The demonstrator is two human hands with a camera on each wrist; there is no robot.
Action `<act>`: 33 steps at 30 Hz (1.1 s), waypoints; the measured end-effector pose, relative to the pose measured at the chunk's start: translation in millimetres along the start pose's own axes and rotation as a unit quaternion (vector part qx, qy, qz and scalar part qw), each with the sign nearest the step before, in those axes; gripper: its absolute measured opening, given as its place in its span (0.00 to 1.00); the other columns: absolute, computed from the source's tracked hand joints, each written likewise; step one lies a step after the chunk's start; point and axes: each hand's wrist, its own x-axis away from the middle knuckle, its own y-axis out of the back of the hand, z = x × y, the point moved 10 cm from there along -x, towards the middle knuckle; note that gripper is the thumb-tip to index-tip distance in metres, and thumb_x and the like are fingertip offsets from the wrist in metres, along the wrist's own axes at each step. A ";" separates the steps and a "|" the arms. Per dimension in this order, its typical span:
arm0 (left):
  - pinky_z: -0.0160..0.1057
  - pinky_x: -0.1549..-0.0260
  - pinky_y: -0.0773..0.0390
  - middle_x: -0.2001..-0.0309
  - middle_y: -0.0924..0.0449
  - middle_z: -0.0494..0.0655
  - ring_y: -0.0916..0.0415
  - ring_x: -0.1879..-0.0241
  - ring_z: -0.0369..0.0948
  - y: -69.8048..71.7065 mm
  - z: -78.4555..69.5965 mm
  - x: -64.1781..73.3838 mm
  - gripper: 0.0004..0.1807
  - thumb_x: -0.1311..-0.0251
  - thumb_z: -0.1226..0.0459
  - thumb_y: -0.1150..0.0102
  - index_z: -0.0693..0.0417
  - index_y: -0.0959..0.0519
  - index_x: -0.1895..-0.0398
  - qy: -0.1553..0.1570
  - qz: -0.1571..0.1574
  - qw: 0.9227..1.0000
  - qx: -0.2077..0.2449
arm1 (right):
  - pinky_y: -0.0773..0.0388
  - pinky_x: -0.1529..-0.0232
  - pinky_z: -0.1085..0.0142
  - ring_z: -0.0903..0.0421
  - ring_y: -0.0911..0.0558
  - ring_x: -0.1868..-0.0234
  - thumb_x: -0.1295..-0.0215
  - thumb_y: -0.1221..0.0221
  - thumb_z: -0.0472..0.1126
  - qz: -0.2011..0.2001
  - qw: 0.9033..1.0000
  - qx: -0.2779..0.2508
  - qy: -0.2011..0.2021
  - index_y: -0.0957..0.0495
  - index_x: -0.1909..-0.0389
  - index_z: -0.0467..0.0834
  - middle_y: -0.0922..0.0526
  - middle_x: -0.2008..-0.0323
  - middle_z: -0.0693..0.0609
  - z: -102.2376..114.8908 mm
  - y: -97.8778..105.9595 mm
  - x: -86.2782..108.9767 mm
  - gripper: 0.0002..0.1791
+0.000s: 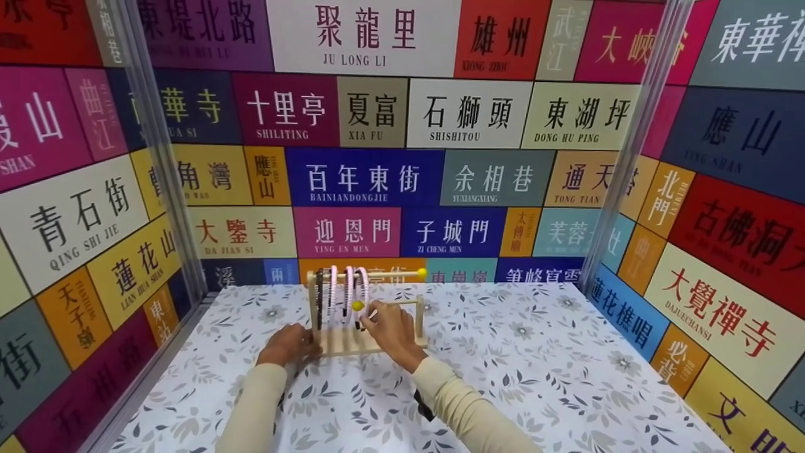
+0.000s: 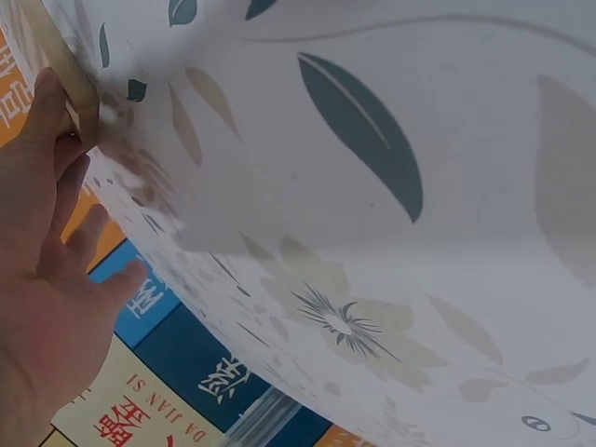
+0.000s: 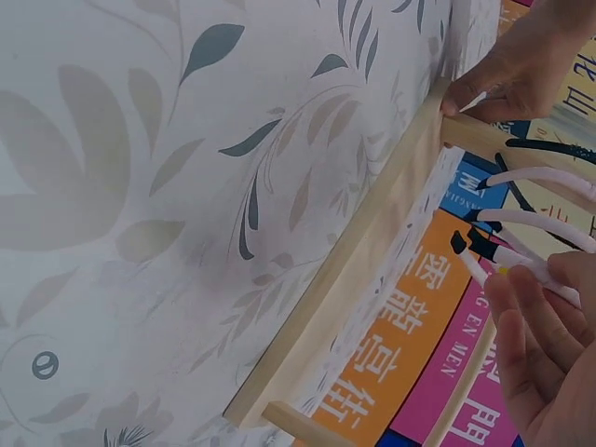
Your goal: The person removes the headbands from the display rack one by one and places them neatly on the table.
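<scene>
A wooden rack (image 1: 339, 350) with horizontal rods stands on the table. My left hand (image 1: 288, 345) grips its left end low down; in the left wrist view, the left hand's thumb and fingers (image 2: 47, 121) pinch the wooden corner. On the upper rod hang a dark headband (image 1: 319, 296) and several pale pink headbands (image 1: 349, 286) with black tips. My right hand (image 1: 391, 327) is at the rack's front, pinching the lower part of a pink headband (image 3: 517, 259) near its black end. Beside those fingers shows the yellow ball end (image 1: 358, 305) of a lower rod.
The table (image 1: 534, 352) has a white cloth with leaves and flowers. Walls with coloured name panels (image 1: 365, 176) surround it at the back and sides. Another yellow ball (image 1: 422, 274) caps the upper rod's right end. A shorter rod (image 1: 405, 301) stands behind the right hand.
</scene>
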 end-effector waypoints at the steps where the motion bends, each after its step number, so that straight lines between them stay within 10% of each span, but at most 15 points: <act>1: 0.53 0.45 0.19 0.58 0.11 0.46 0.16 0.57 0.45 -0.3 1.0 -0.8 0.11 0.37 0.57 0.27 0.52 0.10 0.56 0.001 -0.003 1.000 0.003 | 0.28 0.83 0.71 0.65 0.20 0.80 0.33 0.32 0.45 0.000 1.000 0.000 -0.001 0.15 0.70 0.51 0.14 0.78 0.59 -0.3 0.8 0.0 0.06; 15: 0.54 0.45 0.19 0.56 0.12 0.48 0.17 0.53 0.48 1.7 2.4 -3.7 0.11 0.42 0.61 0.23 0.54 0.10 0.57 -0.038 -0.052 0.997 0.036 | 0.33 0.85 0.72 0.67 0.23 0.82 0.29 0.35 0.48 -0.008 1.000 0.024 0.010 0.14 0.65 0.51 0.14 0.76 0.60 -3.0 19.4 -2.4 0.07; 33: 0.57 0.39 0.23 0.47 0.13 0.49 0.19 0.43 0.51 -4.0 4.1 -1.9 0.17 0.37 0.60 0.27 0.53 0.12 0.46 -0.031 -0.012 0.998 0.050 | 0.23 0.80 0.68 0.62 0.14 0.75 0.32 0.33 0.47 -0.031 0.999 0.028 -0.003 0.14 0.67 0.52 0.10 0.71 0.58 -25.1 48.1 -11.0 0.05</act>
